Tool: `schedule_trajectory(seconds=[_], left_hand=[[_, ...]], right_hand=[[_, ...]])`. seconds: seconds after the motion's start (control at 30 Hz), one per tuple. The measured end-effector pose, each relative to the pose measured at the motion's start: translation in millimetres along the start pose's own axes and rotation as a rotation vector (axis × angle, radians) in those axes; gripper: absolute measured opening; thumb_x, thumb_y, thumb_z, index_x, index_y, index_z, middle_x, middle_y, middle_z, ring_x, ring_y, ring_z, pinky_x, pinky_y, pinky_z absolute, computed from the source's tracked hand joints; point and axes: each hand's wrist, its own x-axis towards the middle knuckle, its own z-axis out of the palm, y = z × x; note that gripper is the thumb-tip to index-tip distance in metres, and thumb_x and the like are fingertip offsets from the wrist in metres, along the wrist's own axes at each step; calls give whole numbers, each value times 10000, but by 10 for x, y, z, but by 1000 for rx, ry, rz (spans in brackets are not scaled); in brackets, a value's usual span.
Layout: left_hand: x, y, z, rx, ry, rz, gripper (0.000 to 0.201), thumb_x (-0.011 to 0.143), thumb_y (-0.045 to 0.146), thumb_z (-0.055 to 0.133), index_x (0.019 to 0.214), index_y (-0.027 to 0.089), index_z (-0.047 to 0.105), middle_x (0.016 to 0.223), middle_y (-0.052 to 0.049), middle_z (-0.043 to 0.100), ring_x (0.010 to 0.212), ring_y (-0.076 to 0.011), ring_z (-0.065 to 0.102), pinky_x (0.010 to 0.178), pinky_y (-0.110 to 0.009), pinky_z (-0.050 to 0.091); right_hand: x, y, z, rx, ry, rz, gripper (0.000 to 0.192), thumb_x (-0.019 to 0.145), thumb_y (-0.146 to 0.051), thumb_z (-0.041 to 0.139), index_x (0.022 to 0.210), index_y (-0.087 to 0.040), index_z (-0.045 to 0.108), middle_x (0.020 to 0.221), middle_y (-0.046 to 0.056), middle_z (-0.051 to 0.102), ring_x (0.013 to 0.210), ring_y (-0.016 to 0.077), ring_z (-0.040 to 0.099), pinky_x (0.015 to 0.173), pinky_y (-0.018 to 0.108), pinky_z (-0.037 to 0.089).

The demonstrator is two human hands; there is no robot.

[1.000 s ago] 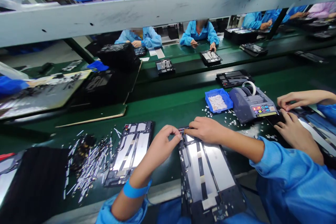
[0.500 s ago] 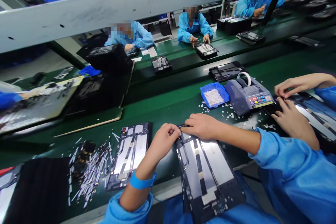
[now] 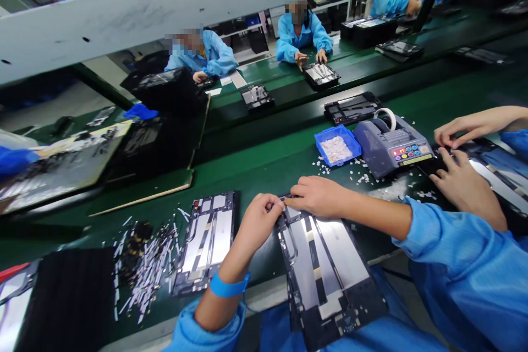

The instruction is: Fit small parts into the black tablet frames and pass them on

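Left hand (image 3: 259, 221) bends thumb and forefinger toward each other at the upper-left corner of a flat black rectangular device with bright silver plates (image 3: 325, 264). The right hand (image 3: 319, 197) arches palm-down over the device's top edge, fingers half bent, tips just beside the left ones. Whether either fully closes, or has hold of some small part, cannot be told; the fingers hide it. The device slants lengthwise, its far end at the green desk (image 3: 256, 149), its near end overhanging the front edge above the lap.

With that overhang, good work here probably calls for light fingertip pressure, the right hand bracing the frame against rocking. A small, straight pinch should suit such fine parts better than a tug. Best keep the cord from the blue wristband (image 3: 229, 285) clear, and the loose white scraps (image 3: 362, 177) beyond the right hand out of the open device.
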Motion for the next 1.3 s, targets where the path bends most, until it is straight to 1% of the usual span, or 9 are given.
schedule_trajectory(seconds=[0.17, 0.4, 0.53, 0.63, 0.73, 0.83, 1.0, 1.23, 1.3], left_hand=[[-3, 8, 16, 7, 15, -6, 194, 869, 334, 564, 753, 210, 657, 770, -22, 609, 780, -217, 585, 732, -338, 441], [-26, 6, 47, 79, 50, 38, 167, 884, 295, 560, 765, 215, 645, 787, -19, 592, 780, -213, 566, 716, -334, 426], [-41, -3, 76, 67, 93, 27, 88, 872, 294, 588, 827, 221, 607, 790, 5, 551, 761, -196, 534, 683, -313, 399], [-10, -57, 121, -53, 131, -45, 141, 815, 299, 651, 885, 222, 556, 748, 50, 486, 697, -158, 490, 637, -279, 368], [55, -125, 180, -287, 66, -145, 154, 756, 255, 649, 858, 218, 539, 676, 79, 433, 628, -131, 448, 598, -259, 346], [110, -152, 218, -456, 29, -189, 104, 729, 225, 610, 806, 213, 542, 644, 73, 464, 613, -127, 455, 589, -253, 352], [139, -103, 181, -382, -13, -153, 37, 696, 208, 579, 700, 214, 543, 601, 58, 470, 590, -130, 429, 560, -257, 297], [142, -127, 146, -305, -39, -113, 79, 729, 239, 596, 724, 214, 521, 624, 58, 482, 609, -132, 436, 572, -259, 308], [121, -154, 164, -280, -24, -91, 116, 734, 262, 629, 780, 212, 535, 643, 65, 476, 621, -134, 440, 577, -259, 316]], right_hand=[[2, 1, 6, -5, 0, -4, 252, 1047, -195, 504, 1225, -173, 682, 931, 87, 621, 828, 219, 459, 701, 340, 345], [0, 4, 15, -4, -4, -7, 248, 1040, -181, 508, 1217, -172, 681, 936, 89, 621, 834, 217, 467, 707, 337, 355], [0, -4, 12, -20, -5, -4, 251, 1039, -178, 510, 1219, -173, 684, 931, 86, 624, 828, 217, 469, 701, 343, 349], [-6, -3, 22, -23, 11, 0, 249, 1051, -187, 497, 1210, -173, 688, 930, 84, 629, 827, 216, 469, 702, 344, 340], [-12, 7, 38, -18, 22, -5, 245, 1059, -192, 486, 1196, -170, 688, 938, 81, 636, 825, 215, 464, 704, 343, 334], [-14, 12, 43, -16, 16, -16, 238, 1055, -196, 494, 1191, -164, 686, 951, 81, 644, 827, 218, 464, 709, 348, 334], [-5, 1, 27, -26, 7, 0, 227, 1045, -202, 514, 1181, -163, 692, 935, 75, 643, 822, 220, 462, 695, 352, 310], [-22, -2, 48, -66, 15, -6, 221, 1047, -186, 509, 1170, -167, 691, 939, 74, 657, 800, 212, 458, 675, 347, 289], [-30, -9, 58, -80, 19, -4, 222, 1048, -188, 510, 1169, -166, 694, 954, 78, 668, 804, 214, 468, 677, 348, 297]])
